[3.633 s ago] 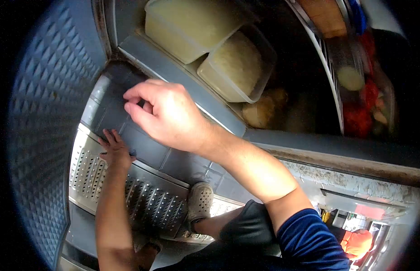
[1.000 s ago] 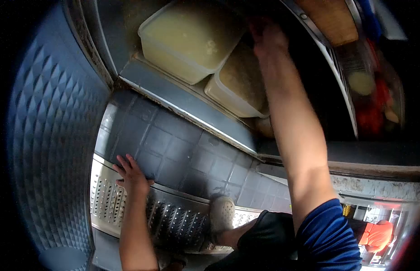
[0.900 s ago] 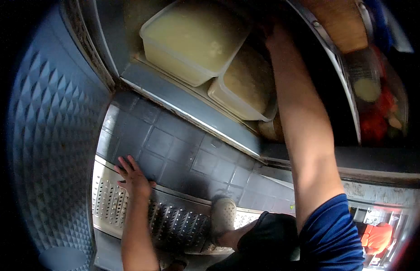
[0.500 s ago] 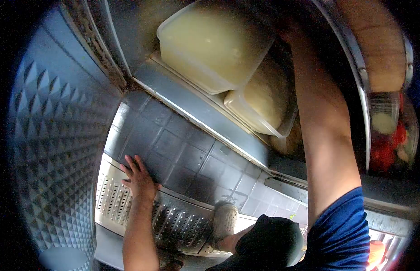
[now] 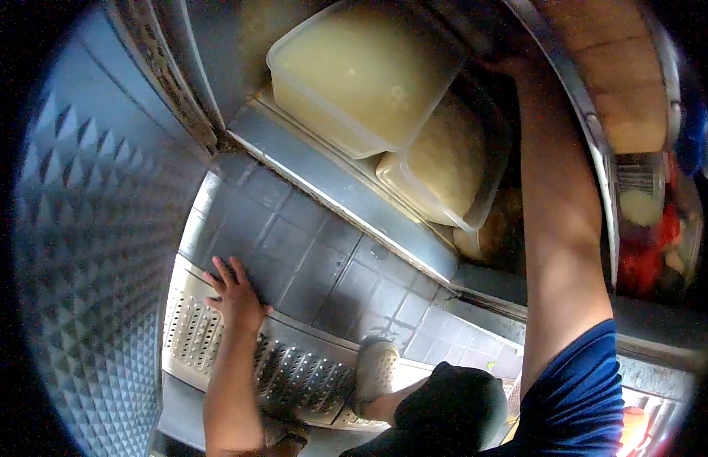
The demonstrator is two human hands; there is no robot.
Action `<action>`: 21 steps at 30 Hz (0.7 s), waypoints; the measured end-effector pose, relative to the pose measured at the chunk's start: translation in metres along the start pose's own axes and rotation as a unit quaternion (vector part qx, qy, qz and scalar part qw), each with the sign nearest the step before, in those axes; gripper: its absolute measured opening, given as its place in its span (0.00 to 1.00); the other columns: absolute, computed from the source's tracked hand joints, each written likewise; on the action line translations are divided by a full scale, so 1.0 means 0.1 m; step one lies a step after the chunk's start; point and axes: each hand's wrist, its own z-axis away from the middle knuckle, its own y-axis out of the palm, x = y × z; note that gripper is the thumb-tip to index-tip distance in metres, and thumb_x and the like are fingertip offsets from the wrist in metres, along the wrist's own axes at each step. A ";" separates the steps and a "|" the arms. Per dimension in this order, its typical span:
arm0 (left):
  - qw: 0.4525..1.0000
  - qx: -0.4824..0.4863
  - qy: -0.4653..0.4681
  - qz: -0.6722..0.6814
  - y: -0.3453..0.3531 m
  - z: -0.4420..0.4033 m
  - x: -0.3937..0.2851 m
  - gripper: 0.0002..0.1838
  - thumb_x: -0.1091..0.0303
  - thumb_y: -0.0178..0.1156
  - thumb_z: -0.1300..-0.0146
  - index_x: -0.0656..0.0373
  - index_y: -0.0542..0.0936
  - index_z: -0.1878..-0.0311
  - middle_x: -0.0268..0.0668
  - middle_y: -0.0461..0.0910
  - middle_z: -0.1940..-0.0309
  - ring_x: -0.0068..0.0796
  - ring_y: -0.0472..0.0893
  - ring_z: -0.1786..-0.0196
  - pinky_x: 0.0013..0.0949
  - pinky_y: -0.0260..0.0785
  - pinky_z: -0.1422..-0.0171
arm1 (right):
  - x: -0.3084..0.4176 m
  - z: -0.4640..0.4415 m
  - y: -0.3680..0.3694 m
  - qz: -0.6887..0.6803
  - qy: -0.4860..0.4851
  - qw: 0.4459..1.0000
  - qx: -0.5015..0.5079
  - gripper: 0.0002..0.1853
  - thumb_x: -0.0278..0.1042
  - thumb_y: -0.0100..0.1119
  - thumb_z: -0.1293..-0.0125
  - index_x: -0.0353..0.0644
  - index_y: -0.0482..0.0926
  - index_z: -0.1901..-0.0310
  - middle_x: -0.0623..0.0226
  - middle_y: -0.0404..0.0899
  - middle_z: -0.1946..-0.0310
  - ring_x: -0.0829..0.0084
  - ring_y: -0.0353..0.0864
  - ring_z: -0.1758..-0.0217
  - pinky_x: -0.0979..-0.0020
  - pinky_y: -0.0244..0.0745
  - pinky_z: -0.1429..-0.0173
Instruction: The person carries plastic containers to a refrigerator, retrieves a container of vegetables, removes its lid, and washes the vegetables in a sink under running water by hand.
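Note:
My left hand (image 5: 241,302) is open with fingers spread, over the edge of a perforated metal panel (image 5: 293,373) beside the dark floor tiles. I cannot tell whether it touches the panel. My right arm reaches deep into a shadowed cabinet, and my right hand (image 5: 508,64) is dark there, its fingers hidden. Nearest to that hand is a large translucent plastic container (image 5: 354,76) of pale yellow contents. Beside it, a second plastic container (image 5: 445,164) holds a pale, beige mass. Both rest on the cabinet's bottom shelf, close to its metal front ledge (image 5: 346,198).
A metal panel with raised diamond shapes (image 5: 87,228) stands on the left. Grey floor tiles (image 5: 316,259) lie below the ledge, near my shoe (image 5: 378,369). At the right are a wooden surface (image 5: 628,76), a clear tub (image 5: 640,190) and red items (image 5: 647,251).
My right forearm has shifted slightly right, still inside the cabinet. My left hand stays almost in place with fingers spread. The containers have not visibly moved.

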 end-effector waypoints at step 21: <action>1.000 0.025 0.008 -0.009 0.03 0.03 0.08 0.78 0.44 0.82 0.57 0.49 0.28 0.18 0.46 0.20 0.18 0.64 0.32 0.18 0.78 0.52 0.27 | -0.07 2.70 -0.54 -0.117 0.127 0.983 -0.067 0.22 0.26 0.46 0.38 0.36 0.68 0.41 0.40 0.65 0.37 0.39 0.64 0.29 0.24 0.49 0.25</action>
